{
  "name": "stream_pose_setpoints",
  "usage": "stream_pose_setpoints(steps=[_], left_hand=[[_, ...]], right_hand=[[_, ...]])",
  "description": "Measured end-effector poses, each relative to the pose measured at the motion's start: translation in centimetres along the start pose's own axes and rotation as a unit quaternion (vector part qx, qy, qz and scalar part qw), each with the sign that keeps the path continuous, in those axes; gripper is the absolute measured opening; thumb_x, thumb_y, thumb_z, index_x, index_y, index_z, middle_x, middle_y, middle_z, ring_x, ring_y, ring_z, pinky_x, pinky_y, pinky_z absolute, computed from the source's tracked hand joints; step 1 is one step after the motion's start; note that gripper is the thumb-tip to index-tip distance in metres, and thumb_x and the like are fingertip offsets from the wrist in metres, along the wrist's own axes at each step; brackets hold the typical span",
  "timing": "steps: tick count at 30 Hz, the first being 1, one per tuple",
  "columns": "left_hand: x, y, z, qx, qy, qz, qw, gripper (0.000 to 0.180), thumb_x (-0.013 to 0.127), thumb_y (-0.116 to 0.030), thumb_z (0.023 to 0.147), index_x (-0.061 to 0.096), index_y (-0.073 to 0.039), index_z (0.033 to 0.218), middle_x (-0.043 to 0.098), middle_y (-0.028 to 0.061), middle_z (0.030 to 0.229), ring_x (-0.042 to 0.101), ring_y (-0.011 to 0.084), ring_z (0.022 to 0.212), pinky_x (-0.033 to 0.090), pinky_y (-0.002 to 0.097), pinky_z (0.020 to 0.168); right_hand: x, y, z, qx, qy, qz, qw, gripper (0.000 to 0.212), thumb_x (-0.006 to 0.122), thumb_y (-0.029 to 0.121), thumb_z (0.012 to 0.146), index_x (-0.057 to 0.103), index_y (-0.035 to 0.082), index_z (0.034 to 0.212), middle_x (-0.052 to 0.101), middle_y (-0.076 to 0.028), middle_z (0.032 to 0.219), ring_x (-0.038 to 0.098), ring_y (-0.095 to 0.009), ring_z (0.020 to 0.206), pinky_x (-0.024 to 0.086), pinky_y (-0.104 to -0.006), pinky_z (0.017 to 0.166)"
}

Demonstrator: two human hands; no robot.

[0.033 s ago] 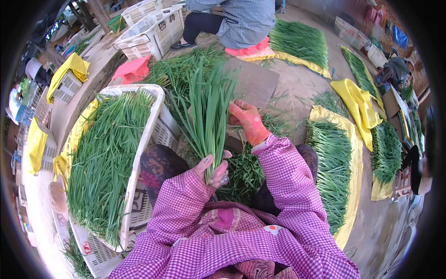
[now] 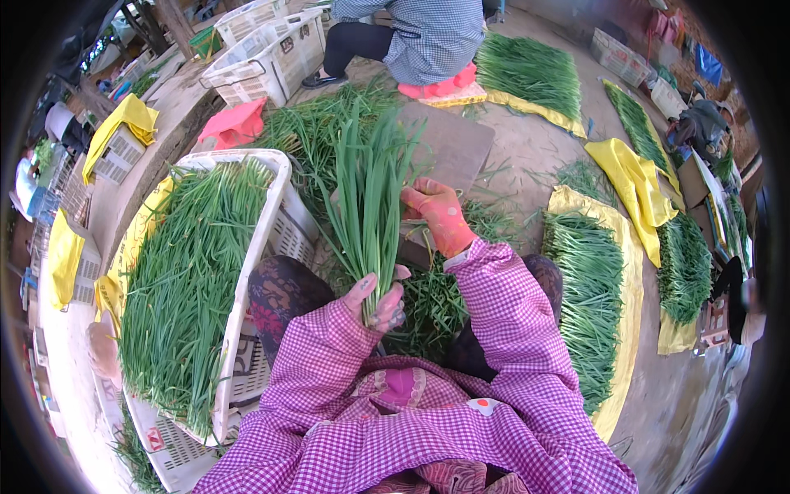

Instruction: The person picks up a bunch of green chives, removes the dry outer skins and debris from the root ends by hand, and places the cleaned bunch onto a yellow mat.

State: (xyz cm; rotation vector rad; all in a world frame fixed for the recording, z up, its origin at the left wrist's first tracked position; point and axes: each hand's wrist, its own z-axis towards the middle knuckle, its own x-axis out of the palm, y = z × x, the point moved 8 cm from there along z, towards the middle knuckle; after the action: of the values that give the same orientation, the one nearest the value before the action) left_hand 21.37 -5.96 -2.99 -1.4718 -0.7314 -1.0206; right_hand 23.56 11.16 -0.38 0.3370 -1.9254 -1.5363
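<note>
My left hand [image 2: 380, 303] is closed around the pale stem ends of a bunch of garlic chives [image 2: 368, 202], held upright in front of me with the long green blades fanning upward. At the right edge of the bunch is my right hand [image 2: 444, 219], in an orange-red glove. Its thumb and fingers are pinched together against the blades; what lies between the fingertips is hidden. Below and behind the bunch, loose chives [image 2: 432, 309] lie on the ground between my knees. To my left stands a white plastic crate [image 2: 284, 173] heaped with more chives [image 2: 193, 280].
On the right, chives lie in rows [image 2: 584, 305] on yellow sheeting [image 2: 632, 329]. A yellow cloth [image 2: 629, 181] lies farther off. Ahead, a person [image 2: 432, 41] sits on a low pink-topped seat, near a flat board [image 2: 457, 148] and white crates [image 2: 280, 62].
My right hand has shifted slightly left, closer into the blades. The left hand keeps its hold on the bunch.
</note>
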Motion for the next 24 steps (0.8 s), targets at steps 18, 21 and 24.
stream_pose_setpoints(steps=[18,21,24], left_hand=[[-1.1,-2.2,0.3,0.083,-0.097,-0.02,0.992,0.046,0.04,-0.048,0.092,0.044,-0.009,0.068,0.037,-0.0014,0.047,0.038,0.0108,0.044,0.035,0.0228,0.046],[-1.2,-1.9,0.5,0.067,-0.021,-0.085,0.994,0.047,0.039,-0.044,0.094,0.047,-0.005,0.069,0.044,0.0025,0.05,0.048,0.0158,0.049,0.042,0.0239,0.049],[-1.6,-1.7,0.6,0.062,-0.005,-0.06,0.996,0.033,0.04,-0.038,0.095,0.047,-0.007,0.082,0.041,-0.0005,0.056,0.039,0.01,0.045,0.037,0.0241,0.046]], right_hand=[[-9.2,4.2,0.4,-0.09,-0.228,0.066,0.967,0.015,0.063,0.013,0.083,0.06,-0.001,0.085,0.059,-0.004,0.071,0.055,-0.012,0.058,0.048,-0.0239,0.05],[-8.0,3.7,0.5,-0.036,-0.172,0.008,0.984,0.02,0.062,0.016,0.083,0.062,-0.001,0.094,0.063,-0.006,0.076,0.058,-0.013,0.064,0.05,-0.0256,0.058],[-7.2,4.6,0.4,-0.146,-0.169,-0.291,0.93,0.025,0.063,0.018,0.083,0.062,0.002,0.102,0.066,-0.007,0.084,0.06,-0.014,0.071,0.05,-0.0279,0.069]])
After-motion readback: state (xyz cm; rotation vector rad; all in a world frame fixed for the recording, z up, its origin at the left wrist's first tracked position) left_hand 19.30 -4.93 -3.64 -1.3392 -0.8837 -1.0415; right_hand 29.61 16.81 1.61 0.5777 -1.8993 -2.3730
